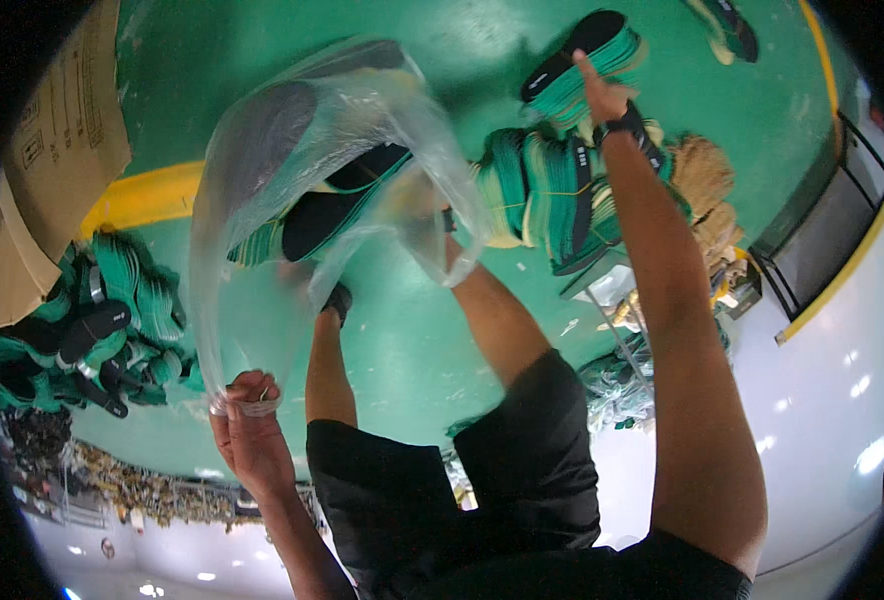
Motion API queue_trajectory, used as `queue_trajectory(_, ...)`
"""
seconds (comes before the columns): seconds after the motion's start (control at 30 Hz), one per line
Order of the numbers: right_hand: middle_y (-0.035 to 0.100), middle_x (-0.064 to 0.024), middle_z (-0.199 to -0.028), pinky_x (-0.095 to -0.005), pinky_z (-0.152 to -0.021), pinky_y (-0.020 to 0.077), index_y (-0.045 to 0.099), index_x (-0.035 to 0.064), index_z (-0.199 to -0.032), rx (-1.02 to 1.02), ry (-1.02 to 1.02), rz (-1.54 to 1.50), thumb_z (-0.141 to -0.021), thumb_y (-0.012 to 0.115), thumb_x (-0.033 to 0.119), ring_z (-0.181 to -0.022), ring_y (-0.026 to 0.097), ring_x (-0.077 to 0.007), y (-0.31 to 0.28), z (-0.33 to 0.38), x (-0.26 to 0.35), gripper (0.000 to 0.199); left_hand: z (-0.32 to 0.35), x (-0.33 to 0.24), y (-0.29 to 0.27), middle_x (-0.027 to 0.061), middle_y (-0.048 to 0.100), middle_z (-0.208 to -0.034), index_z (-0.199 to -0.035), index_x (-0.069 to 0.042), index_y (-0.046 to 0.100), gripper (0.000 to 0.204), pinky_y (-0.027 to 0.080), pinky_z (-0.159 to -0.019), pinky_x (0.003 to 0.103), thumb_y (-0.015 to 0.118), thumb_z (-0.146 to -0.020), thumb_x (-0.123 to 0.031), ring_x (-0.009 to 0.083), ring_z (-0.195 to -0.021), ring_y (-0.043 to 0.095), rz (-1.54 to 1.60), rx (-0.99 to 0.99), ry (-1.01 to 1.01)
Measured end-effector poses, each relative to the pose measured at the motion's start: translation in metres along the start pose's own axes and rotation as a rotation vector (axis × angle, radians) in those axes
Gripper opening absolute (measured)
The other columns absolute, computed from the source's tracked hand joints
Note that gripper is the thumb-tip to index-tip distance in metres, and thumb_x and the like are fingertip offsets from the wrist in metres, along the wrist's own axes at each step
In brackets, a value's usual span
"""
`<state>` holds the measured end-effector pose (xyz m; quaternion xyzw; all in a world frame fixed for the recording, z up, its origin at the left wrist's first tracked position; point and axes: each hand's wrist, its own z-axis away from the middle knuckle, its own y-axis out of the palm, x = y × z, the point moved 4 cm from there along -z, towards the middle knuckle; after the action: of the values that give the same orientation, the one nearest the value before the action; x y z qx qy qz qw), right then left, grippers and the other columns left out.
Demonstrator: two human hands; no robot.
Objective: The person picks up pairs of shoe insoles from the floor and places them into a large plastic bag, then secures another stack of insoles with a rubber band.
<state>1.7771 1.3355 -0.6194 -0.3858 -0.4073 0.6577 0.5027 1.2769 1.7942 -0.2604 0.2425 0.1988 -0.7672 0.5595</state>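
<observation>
My left hand (252, 435) is closed, fingers curled and pinching the gathered rim of a clear plastic bag (347, 105), which spreads ahead of it. My right hand (608, 98) reaches far forward, one digit extended onto the black top of an insole stack (597, 50); the rest are hidden, so I cannot tell whether it grips. Ahead of my left hand, dark-topped green insoles (322, 222) show through the bag's film, though I cannot tell if all lie inside. The stack at my right fingertips runs lengthwise on a slant, from near left to far right. Just nearer than that hand sit bundled insoles (552, 190).
</observation>
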Motion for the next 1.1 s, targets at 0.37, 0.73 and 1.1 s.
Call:
queue_trajectory(0.37,0.032,-0.0303,-0.129,-0.0491,-0.091,0.0388,-0.001,-0.0112,-0.134,0.070,0.347,-0.834,-0.056,0.079,0.049,-0.116,0.039,-0.0395,-0.045,0.058,0.109,0.127,0.009,0.033,-0.029,0.0037,0.051,-0.063,-0.086,-0.001,0.056,0.016,0.039,-0.055,0.028,0.055,-0.088,-0.017,0.0124,-0.057,0.045,-0.258,0.014,-0.130)
queue_trajectory(0.73,0.054,-0.0053,-0.094,-0.0324,-0.083,0.0434,0.038,0.0023,-0.126,1.069,0.290,-1.594,-0.082,0.052,0.022,-0.088,0.054,-0.0158,-0.251,0.452,0.225,0.051,0.021,0.044,-0.026,-0.0044,0.032,-0.058,-0.125,0.007,0.043,0.042,0.029,-0.054,0.025,0.042,-0.096,-0.025,0.0068,-0.055,0.030,-0.129,0.258,-0.029)
queue_trajectory(1.1,0.051,-0.0046,-0.110,-0.0312,-0.087,0.0397,0.041,0.0045,-0.122,0.643,0.559,-2.199,-0.082,0.059,0.028,-0.100,0.050,-0.0160,-0.118,0.424,0.360,0.049,0.030,0.032,-0.027,-0.0076,0.027,-0.052,-0.126,0.004,0.043,0.042,0.023,-0.045,0.022,0.040,-0.097,-0.026,0.0034,-0.047,0.025,-0.090,0.257,-0.039)
